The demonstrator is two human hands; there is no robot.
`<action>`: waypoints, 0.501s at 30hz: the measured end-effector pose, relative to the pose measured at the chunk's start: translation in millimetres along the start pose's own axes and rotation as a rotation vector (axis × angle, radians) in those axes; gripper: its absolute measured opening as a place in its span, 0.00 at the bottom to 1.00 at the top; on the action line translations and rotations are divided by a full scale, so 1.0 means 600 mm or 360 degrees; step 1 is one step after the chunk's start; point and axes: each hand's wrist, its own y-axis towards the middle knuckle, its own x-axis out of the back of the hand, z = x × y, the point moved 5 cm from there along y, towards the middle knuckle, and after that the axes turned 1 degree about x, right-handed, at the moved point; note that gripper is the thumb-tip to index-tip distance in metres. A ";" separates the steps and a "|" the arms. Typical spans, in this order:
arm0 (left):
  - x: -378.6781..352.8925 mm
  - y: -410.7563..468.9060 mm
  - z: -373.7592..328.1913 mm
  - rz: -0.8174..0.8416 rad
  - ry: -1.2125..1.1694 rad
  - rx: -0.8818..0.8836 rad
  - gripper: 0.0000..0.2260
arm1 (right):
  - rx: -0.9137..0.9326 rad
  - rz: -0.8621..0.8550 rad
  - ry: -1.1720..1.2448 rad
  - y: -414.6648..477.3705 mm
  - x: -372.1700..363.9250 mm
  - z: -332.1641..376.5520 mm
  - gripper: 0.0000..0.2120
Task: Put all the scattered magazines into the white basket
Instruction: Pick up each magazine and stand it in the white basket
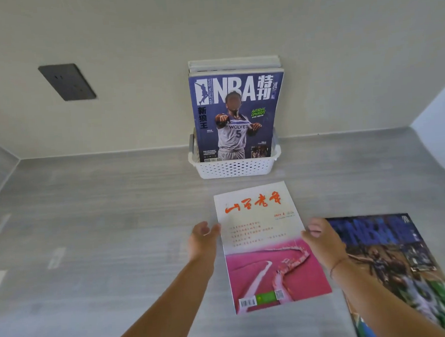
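Observation:
A white perforated basket (235, 167) stands against the back wall and holds several upright magazines, with a blue NBA magazine (236, 114) in front. A white and pink magazine (266, 247) lies flat on the grey counter just in front of the basket. My left hand (202, 239) is at its left edge, fingers spread, thumb touching the edge. My right hand (322, 240) is at its right edge with curled fingertips on the cover; whether it grips is unclear. A dark NBA magazine (396, 261) lies flat to the right, partly under my right forearm.
The grey counter (103, 242) runs wall to wall, with side walls at the left and right. A dark wall socket (67, 82) sits on the back wall, upper left.

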 end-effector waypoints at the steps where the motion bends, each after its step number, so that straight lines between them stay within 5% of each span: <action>1: -0.006 -0.007 0.006 0.0032 -0.0026 0.0042 0.22 | 0.0005 0.0041 0.0020 -0.003 -0.003 0.000 0.18; 5: -0.038 -0.025 0.015 0.0155 -0.0078 0.0106 0.19 | -0.0011 0.0154 0.0135 -0.010 -0.014 0.004 0.17; 10: -0.048 -0.029 0.003 0.0229 -0.0362 0.0271 0.03 | 0.0034 0.0233 0.0143 -0.017 -0.014 0.012 0.15; 15: -0.065 -0.041 -0.015 0.0461 -0.0179 0.0102 0.13 | 0.0002 0.0272 0.0192 -0.015 -0.012 0.010 0.17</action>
